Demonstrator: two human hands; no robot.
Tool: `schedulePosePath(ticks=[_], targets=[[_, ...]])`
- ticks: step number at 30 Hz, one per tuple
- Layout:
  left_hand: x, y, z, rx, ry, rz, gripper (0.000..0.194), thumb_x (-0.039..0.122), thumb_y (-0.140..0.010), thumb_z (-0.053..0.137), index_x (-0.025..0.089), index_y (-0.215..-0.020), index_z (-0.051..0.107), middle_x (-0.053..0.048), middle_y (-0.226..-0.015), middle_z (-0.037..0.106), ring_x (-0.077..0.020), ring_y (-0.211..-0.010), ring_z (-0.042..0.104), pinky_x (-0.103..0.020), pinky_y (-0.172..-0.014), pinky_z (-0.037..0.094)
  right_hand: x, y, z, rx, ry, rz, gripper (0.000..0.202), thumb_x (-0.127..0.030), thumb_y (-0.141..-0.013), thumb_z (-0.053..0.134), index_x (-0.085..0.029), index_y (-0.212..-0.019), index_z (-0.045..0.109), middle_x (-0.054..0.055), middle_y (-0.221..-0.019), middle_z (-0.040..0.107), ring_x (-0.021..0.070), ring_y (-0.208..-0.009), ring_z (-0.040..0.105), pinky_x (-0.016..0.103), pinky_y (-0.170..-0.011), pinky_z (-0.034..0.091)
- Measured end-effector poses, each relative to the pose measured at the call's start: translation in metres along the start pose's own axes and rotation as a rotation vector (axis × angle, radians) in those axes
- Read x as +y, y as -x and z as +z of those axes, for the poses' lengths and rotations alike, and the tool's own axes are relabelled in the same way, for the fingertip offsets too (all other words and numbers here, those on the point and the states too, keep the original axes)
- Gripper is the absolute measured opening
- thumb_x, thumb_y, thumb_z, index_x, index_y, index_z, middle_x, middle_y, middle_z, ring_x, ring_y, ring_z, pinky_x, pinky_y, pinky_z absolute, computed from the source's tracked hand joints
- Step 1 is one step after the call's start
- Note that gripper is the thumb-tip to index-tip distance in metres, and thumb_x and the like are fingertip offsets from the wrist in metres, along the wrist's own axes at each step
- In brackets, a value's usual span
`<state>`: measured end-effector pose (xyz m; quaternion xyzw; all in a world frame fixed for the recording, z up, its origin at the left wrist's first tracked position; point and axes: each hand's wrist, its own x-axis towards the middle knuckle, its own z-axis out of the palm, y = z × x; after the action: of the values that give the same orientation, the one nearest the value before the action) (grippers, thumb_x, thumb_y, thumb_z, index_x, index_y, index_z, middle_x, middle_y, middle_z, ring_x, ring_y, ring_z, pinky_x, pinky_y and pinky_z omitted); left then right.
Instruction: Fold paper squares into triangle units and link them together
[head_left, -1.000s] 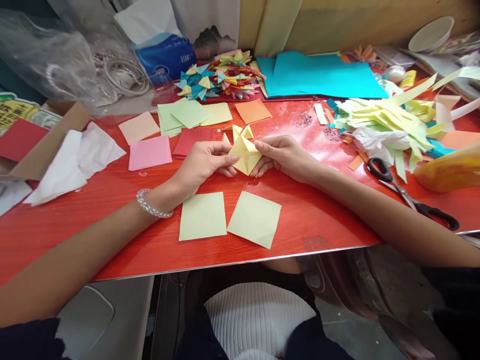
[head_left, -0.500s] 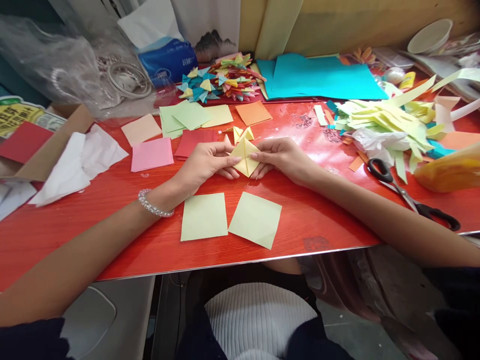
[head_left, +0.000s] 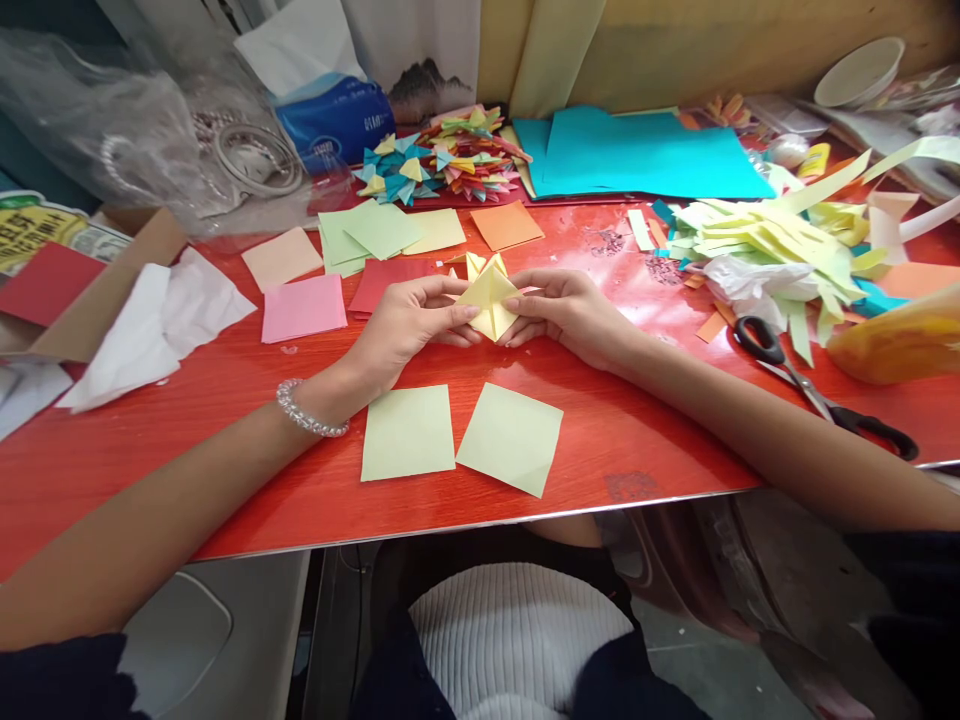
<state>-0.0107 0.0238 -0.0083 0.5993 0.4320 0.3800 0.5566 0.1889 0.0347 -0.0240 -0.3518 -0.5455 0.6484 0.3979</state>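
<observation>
Between my two hands is a yellow folded paper (head_left: pixel 491 300) with creased, pointed flaps, held above the red table. My left hand (head_left: pixel 409 325) pinches its left side, thumb on the near face and fingers behind. On the opposite side my right hand (head_left: pixel 566 315) grips it the same way. Small folded yellow pieces (head_left: pixel 474 264) lie just behind, partly covered by it. Nearer the table edge rest two pale green paper squares, a left one (head_left: pixel 409 432) and a tilted right one (head_left: pixel 511 440).
Around my left hand lie pink squares (head_left: pixel 304 308), red squares (head_left: pixel 390 283) and green squares (head_left: pixel 367 232). Scissors (head_left: pixel 814 395) lie beside my right forearm, near paper scraps (head_left: pixel 772 250). At the back are a heap of folded pieces (head_left: pixel 450 155) and blue sheets (head_left: pixel 645 155).
The yellow folded paper has tipped and its flaps bulge more, its lower tip sitting slightly higher. Both hands keep hold and have shifted only a little.
</observation>
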Motion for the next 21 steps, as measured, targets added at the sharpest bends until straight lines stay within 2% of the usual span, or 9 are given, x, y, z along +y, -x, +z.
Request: schedulePosePath(ticks=[3, 13, 17, 21], targets=[[-0.0007, -0.0001, 0.0, 0.027, 0.009, 0.006, 0.032, 0.029, -0.071, 0.073, 0.019, -0.101, 0.068, -0.004, -0.094, 0.071, -0.0118, -0.071, 0.068, -0.022, -0.069, 0.058, -0.001, 0.0, 0.0004, 0.028, -0.024, 0.017, 0.018, -0.017, -0.076, 0.067, -0.014, -0.093, 0.063, 0.002, -0.07, 0.069, 0.012, -0.061, 0.069, 0.021, -0.061, 0.059], [0.0011, 0.001, 0.0001, 0.043, 0.023, -0.002, 0.023, 0.031, -0.073, 0.07, 0.017, -0.091, 0.071, -0.003, -0.083, 0.071, -0.0099, -0.061, 0.066, -0.023, -0.064, 0.057, -0.005, 0.0033, 0.0035, 0.026, -0.06, 0.029, 0.013, -0.016, -0.077, 0.063, -0.015, -0.09, 0.066, 0.001, -0.068, 0.069, 0.0123, -0.063, 0.07, 0.021, -0.062, 0.059], [0.005, 0.0037, 0.0027, 0.015, -0.013, 0.016, 0.024, 0.035, -0.075, 0.068, 0.016, -0.089, 0.07, -0.004, -0.09, 0.07, -0.0108, -0.066, 0.066, -0.024, -0.065, 0.056, -0.0046, 0.0033, 0.0041, 0.023, -0.03, 0.041, 0.013, -0.017, -0.076, 0.065, -0.013, -0.087, 0.068, 0.003, -0.07, 0.069, 0.0123, -0.061, 0.069, 0.021, -0.062, 0.059], [0.0052, 0.0049, 0.0039, 0.016, -0.061, 0.016, 0.023, 0.035, -0.074, 0.07, 0.014, -0.082, 0.068, -0.004, -0.081, 0.069, -0.0117, -0.065, 0.065, -0.024, -0.063, 0.056, -0.0041, 0.0044, 0.0069, -0.007, 0.049, 0.033, 0.017, -0.021, -0.074, 0.07, -0.012, -0.089, 0.068, 0.005, -0.074, 0.07, 0.0129, -0.06, 0.068, 0.022, -0.059, 0.059]])
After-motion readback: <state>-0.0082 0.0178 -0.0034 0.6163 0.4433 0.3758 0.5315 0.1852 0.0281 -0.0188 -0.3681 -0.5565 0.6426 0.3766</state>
